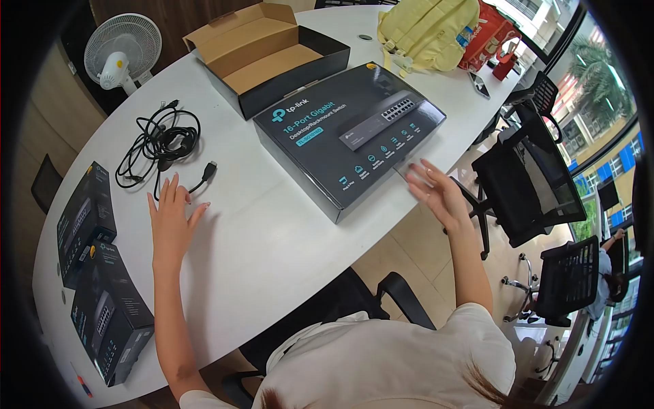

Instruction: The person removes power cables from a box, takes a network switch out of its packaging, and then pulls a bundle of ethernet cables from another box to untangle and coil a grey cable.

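Note:
My left hand (172, 217) is over the white table with its fingers spread, fingertips right at a loose end of a black cable bundle (185, 139). The bundle lies loosely coiled, and one end with a flat plug (210, 170) points away from it, just past my fingertips. Off the table's front edge, my right hand (436, 195) is raised with its fingers apart and nothing in it. Close beside its fingers is the near right side of a closed tp-link 16-port switch box (320, 160), which lies flat with its printed face up.
Behind the switch box stands an opened black carton (272, 68) with a brown inside. Two smaller tp-link boxes (87, 211) (112, 310) are at the left. A yellow backpack (429, 31), red bag (487, 34) and phone (479, 85) sit at the far right. Office chairs (524, 177) stand beyond the table.

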`<control>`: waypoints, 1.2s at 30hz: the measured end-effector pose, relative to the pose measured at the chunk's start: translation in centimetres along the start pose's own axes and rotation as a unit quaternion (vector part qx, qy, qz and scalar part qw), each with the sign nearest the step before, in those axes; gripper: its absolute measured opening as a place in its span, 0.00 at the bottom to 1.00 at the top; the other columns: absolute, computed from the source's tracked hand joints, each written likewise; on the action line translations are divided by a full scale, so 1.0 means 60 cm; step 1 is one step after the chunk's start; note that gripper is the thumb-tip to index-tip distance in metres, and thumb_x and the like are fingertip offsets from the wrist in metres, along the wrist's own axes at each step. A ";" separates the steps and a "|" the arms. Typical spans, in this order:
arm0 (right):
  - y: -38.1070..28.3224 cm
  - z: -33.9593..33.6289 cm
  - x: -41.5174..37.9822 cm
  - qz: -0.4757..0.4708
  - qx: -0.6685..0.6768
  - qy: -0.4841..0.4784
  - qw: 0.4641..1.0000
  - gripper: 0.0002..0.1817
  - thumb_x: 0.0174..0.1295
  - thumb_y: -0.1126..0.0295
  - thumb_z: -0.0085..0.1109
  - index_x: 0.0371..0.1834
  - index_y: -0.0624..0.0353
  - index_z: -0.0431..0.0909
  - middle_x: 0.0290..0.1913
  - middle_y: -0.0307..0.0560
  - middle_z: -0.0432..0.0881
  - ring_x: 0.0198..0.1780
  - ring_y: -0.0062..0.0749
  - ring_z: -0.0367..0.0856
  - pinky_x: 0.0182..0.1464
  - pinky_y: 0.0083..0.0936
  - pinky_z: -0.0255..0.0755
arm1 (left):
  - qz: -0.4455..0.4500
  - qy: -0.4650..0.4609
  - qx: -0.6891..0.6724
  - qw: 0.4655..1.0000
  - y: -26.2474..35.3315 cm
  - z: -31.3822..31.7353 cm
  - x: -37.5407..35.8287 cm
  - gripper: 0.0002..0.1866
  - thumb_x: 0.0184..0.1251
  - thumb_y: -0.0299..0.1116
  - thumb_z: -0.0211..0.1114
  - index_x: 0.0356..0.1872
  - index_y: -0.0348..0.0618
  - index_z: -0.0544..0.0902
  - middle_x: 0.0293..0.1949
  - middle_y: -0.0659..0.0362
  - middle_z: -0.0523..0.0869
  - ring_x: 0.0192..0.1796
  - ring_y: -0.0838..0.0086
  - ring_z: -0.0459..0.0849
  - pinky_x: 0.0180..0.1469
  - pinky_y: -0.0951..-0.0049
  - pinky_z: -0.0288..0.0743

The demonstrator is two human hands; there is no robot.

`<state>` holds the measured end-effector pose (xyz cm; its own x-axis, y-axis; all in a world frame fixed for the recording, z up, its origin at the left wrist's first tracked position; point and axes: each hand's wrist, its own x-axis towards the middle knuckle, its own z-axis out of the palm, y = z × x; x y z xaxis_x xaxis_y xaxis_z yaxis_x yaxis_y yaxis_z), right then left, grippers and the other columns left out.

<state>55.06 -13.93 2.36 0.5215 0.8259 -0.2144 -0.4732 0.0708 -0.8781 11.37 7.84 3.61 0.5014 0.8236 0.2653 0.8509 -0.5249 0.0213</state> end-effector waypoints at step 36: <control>-0.175 0.178 0.084 -0.571 -0.665 -0.128 0.464 0.48 0.37 0.61 0.76 0.69 0.40 0.66 0.64 0.45 0.69 0.67 0.44 0.64 0.69 0.45 0.57 | 0.163 -0.136 -0.557 0.803 0.147 -0.116 0.236 0.37 0.41 0.40 0.72 0.59 0.39 0.78 0.50 0.55 0.85 0.50 0.72 0.82 0.58 0.73 0.71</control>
<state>55.07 -4.51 15.06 -0.2889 0.7270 0.6229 0.9535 0.2767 0.1193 24.86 13.37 14.25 0.8137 0.5404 0.2140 0.0752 -0.4629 0.8832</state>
